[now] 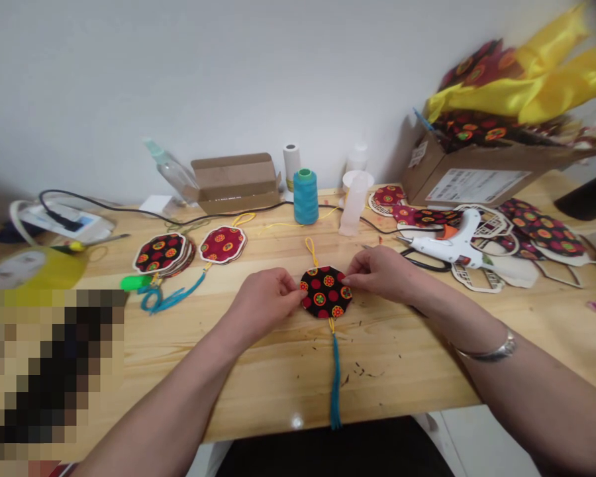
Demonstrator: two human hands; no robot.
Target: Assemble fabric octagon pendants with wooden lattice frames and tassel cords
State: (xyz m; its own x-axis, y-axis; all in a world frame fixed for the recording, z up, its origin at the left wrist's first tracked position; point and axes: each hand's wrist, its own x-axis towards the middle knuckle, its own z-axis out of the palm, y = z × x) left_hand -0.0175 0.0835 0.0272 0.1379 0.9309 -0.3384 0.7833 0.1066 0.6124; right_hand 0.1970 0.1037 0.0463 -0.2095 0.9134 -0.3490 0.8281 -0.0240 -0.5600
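Observation:
A black fabric pendant with red and orange flower prints [326, 293] lies on the wooden table in front of me. A yellow cord loop [311, 252] comes out of its top, and a blue tassel [335, 387] hangs from its bottom toward the table's front edge. My left hand [268, 301] pinches the pendant's left edge between thumb and fingers. At the right edge, my right hand [380, 275] closes thumb and forefinger on the rim. A thin pointed tip shows just behind the right hand; what it belongs to is hidden.
A white glue gun [449, 245] rests right, among fabric pieces and cut-out frames [477, 278]. Finished-looking pendants, a stack [163, 255] and a red one [223, 244], lie left. Behind stand a blue thread spool [305, 199], an open carton [236, 185] and a filled box [467, 172].

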